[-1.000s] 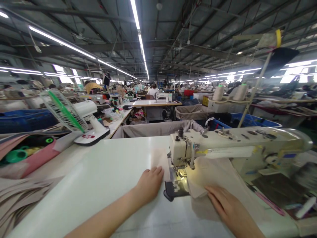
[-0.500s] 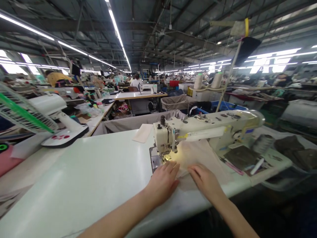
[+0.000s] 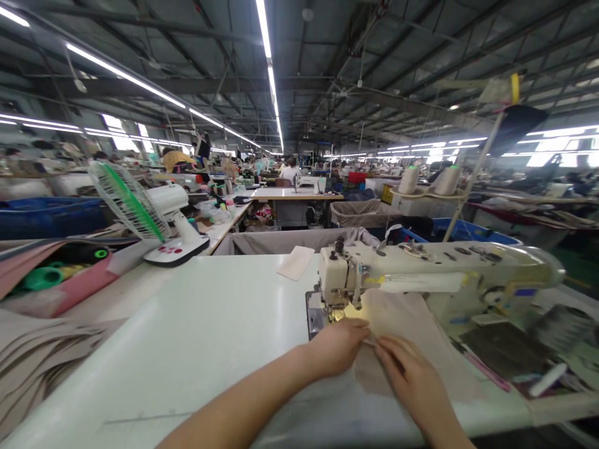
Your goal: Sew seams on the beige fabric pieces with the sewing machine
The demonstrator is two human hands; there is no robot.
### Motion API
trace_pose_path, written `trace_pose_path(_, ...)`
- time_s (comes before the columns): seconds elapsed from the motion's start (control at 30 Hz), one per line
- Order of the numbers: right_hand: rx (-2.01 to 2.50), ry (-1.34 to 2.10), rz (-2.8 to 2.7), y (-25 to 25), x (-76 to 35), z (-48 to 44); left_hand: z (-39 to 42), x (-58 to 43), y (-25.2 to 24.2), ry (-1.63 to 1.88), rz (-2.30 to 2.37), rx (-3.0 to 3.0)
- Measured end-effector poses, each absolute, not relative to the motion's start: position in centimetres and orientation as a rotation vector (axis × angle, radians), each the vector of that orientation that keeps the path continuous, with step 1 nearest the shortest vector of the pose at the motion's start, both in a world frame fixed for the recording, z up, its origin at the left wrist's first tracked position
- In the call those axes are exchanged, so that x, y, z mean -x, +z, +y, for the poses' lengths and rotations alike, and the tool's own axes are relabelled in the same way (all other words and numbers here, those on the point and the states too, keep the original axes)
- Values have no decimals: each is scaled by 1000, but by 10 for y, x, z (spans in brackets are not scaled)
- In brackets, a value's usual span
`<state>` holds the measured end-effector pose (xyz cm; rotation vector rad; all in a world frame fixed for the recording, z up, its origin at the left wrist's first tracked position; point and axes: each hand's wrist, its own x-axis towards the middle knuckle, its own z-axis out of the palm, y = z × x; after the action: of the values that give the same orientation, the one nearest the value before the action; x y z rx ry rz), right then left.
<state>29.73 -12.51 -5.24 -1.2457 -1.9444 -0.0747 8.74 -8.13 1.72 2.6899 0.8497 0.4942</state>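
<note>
Pressing thin beige fabric (image 3: 412, 318), both hands (image 3: 339, 349), beside boxy sewing machine (image 3: 435, 274).

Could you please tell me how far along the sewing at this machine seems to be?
Done: one small pale piece lies set aside behind the sewing machine. In hand: the left hand and right hand press the beige fabric flat just before the needle. Left: I cannot tell how much seam remains; a stack of brownish pieces lies at the left.

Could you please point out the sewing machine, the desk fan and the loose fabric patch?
sewing machine (image 3: 444, 265), head view, on its long arm.
desk fan (image 3: 171, 201), head view, on its motor housing.
fabric patch (image 3: 296, 262), head view, on its middle.
</note>
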Motion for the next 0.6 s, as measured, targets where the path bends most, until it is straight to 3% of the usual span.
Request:
trace_pose_path(0.13,1218,-256,-1920,-51,-306,-127,-89,-87,22,670,727,-2612)
trace_pose_path(0.3,1095,-328,-2132,-51,-328,-152,-137,-39,43,642,737,-2593)
trace_pose_path(0.47,804,-18,-2454,-46,-301,-185,-199,43,39,448,980,-2514)
trace_pose_path(0.6,851,260,-2460,-30,-262,-200,-226,90,22,346,1194,-2347)
